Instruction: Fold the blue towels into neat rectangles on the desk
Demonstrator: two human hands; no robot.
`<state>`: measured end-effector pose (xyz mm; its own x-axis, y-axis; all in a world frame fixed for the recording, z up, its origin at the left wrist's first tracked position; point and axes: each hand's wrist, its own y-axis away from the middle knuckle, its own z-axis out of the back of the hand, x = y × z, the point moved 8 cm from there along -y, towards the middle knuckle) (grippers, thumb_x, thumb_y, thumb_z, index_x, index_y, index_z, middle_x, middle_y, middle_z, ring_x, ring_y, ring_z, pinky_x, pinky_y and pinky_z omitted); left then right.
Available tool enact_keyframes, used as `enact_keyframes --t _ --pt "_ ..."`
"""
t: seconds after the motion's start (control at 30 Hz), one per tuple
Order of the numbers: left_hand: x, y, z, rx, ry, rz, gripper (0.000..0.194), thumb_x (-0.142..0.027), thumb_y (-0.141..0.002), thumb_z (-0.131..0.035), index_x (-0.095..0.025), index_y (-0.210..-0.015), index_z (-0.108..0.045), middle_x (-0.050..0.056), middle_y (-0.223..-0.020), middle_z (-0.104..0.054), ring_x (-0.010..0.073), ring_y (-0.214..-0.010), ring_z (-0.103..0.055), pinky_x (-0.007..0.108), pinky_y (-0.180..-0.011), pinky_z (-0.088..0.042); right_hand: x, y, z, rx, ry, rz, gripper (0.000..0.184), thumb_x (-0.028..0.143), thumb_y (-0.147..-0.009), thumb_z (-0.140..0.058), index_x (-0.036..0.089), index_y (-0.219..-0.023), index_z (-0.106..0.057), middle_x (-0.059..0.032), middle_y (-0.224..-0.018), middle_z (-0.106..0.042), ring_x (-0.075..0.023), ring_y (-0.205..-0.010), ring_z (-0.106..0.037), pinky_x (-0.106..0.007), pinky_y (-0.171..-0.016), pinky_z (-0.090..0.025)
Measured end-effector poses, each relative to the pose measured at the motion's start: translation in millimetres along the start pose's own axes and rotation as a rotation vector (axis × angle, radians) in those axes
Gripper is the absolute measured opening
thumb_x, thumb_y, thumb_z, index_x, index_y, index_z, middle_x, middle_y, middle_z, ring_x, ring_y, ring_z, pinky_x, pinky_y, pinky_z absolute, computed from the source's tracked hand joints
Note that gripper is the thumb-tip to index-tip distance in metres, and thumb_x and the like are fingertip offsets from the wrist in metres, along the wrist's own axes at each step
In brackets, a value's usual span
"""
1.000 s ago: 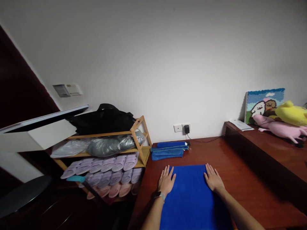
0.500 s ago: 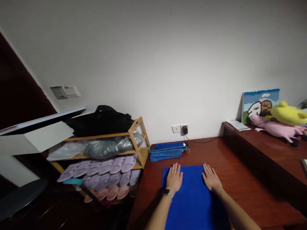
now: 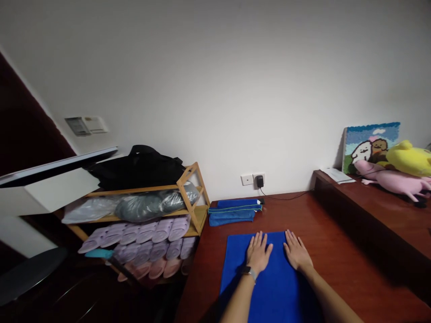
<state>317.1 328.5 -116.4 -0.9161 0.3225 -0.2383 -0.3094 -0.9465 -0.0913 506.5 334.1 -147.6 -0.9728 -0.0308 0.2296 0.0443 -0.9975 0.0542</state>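
A blue towel [image 3: 276, 287] lies spread flat on the reddish-brown desk [image 3: 336, 251], its near end cut off by the bottom of the view. My left hand [image 3: 258, 255] rests palm down on the towel near its far edge, fingers outstretched; a watch [image 3: 249, 272] is on that wrist. Over the towel's far right corner lies my right hand [image 3: 298, 252], flat with the fingers extended. Beyond the towel, by the wall, several folded blue towels [image 3: 232, 218] are stacked.
Left of the desk stands a wooden rack [image 3: 195, 197] with several slippers [image 3: 161, 229] and a black bag [image 3: 141, 168] on top. A plugged-in adapter [image 3: 259, 181] trails a cable along the wall. Plush toys [image 3: 390, 179] lie on the raised ledge at right.
My left hand has slid right across the towel, away from its left edge and closer to my right hand. The right hand stays in place on the far right corner.
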Motion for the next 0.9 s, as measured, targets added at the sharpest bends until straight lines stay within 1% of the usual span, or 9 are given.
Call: enact_keyframes --t 0.17,0.23,0.3,0.43,0.53,0.63,0.73,0.83,0.9 --pt "85.3 30.6 24.2 0.033 -0.091 0.139 0.072 -0.061 -0.107 -0.014 -0.022 -0.165 -0.032 0.008 -0.173 -0.025 0.0246 -0.161 -0.023 0.048 -0.131 -0.022 0.7 1.1 2.7 0.003 -0.011 -0.007 0.073 0.045 -0.104 -0.012 0.011 -0.167 -0.017 -0.0034 -0.175 -0.017 -0.019 -0.162 -0.013 -0.041 -0.132 -0.009" --pt "106.9 40.6 29.0 0.014 -0.124 0.178 0.073 -0.062 -0.107 -0.015 -0.021 -0.165 -0.031 0.008 -0.174 -0.025 0.0251 -0.161 -0.022 0.047 -0.131 -0.023 0.8 1.4 3.2 -0.001 -0.01 -0.003 0.073 0.045 -0.103 -0.012 0.01 -0.167 -0.018 -0.0039 -0.175 -0.017 -0.0193 -0.162 -0.013 -0.041 -0.132 -0.009" --pt "117.1 45.9 30.1 -0.015 -0.14 0.192 0.074 -0.062 -0.107 -0.015 -0.019 -0.165 -0.032 0.009 -0.173 -0.025 0.0257 -0.161 -0.022 0.047 -0.131 -0.024 0.6 1.5 2.4 -0.001 -0.003 -0.004 0.072 0.044 -0.104 -0.013 0.011 -0.167 -0.018 -0.0038 -0.175 -0.017 -0.0193 -0.162 -0.014 -0.041 -0.132 -0.009" --pt "117.5 43.5 27.4 -0.051 -0.151 0.2 0.074 -0.061 -0.107 -0.016 -0.018 -0.164 -0.035 0.01 -0.173 -0.028 0.0255 -0.161 -0.023 0.046 -0.131 -0.023 0.3 -0.3 -0.6 0.008 0.017 -0.02 0.072 0.043 -0.104 -0.012 0.011 -0.168 -0.018 -0.0045 -0.175 -0.017 -0.0195 -0.162 -0.014 -0.04 -0.132 -0.009" --pt "114.4 38.9 27.5 -0.053 -0.151 0.207 0.072 -0.058 -0.107 -0.019 -0.018 -0.164 -0.035 0.01 -0.172 -0.029 0.0255 -0.16 -0.024 0.046 -0.131 -0.023 3.3 -4.4 2.6 0.012 0.043 -0.013 0.072 0.043 -0.104 -0.014 0.011 -0.167 -0.018 -0.0055 -0.175 -0.018 -0.0204 -0.162 -0.015 -0.041 -0.132 -0.009" --pt "115.0 38.8 31.2 -0.043 -0.156 0.225 0.07 -0.056 -0.107 -0.022 -0.018 -0.164 -0.036 0.01 -0.172 -0.028 0.0264 -0.16 -0.024 0.049 -0.131 -0.024 7.0 -8.9 8.7 0.041 0.06 -0.009 0.071 0.04 -0.104 -0.016 0.009 -0.167 -0.02 -0.0062 -0.175 -0.02 -0.0223 -0.162 -0.015 -0.043 -0.132 -0.008" --pt "115.5 41.9 39.4 -0.057 -0.165 0.232 0.066 -0.051 -0.107 -0.024 -0.018 -0.163 -0.038 0.011 -0.171 -0.032 0.0277 -0.159 -0.027 0.051 -0.13 -0.025 7.8 -8.2 12.6 0.054 0.017 -0.033 0.069 0.039 -0.104 -0.015 0.01 -0.167 -0.02 -0.0059 -0.175 -0.019 -0.0224 -0.162 -0.016 -0.043 -0.132 -0.013" --pt "99.4 41.8 47.6 -0.13 -0.154 0.184 0.067 -0.051 -0.108 -0.021 -0.016 -0.162 -0.039 0.011 -0.17 -0.034 0.0271 -0.159 -0.029 0.05 -0.131 -0.025 10.6 -1.2 11.2 0.005 -0.045 -0.018 0.07 0.043 -0.105 -0.012 0.013 -0.168 -0.021 -0.0049 -0.175 -0.019 -0.0213 -0.162 -0.015 -0.043 -0.132 -0.015" --pt "71.8 37.9 43.9 -0.158 -0.107 0.119 0.069 -0.052 -0.108 -0.017 -0.015 -0.162 -0.038 0.01 -0.17 -0.034 0.0251 -0.159 -0.028 0.047 -0.131 -0.025 13.7 4.8 5.8 -0.014 -0.052 0.011 0.071 0.045 -0.104 -0.013 0.013 -0.167 -0.022 -0.0046 -0.175 -0.019 -0.0211 -0.162 -0.014 -0.043 -0.132 -0.013"
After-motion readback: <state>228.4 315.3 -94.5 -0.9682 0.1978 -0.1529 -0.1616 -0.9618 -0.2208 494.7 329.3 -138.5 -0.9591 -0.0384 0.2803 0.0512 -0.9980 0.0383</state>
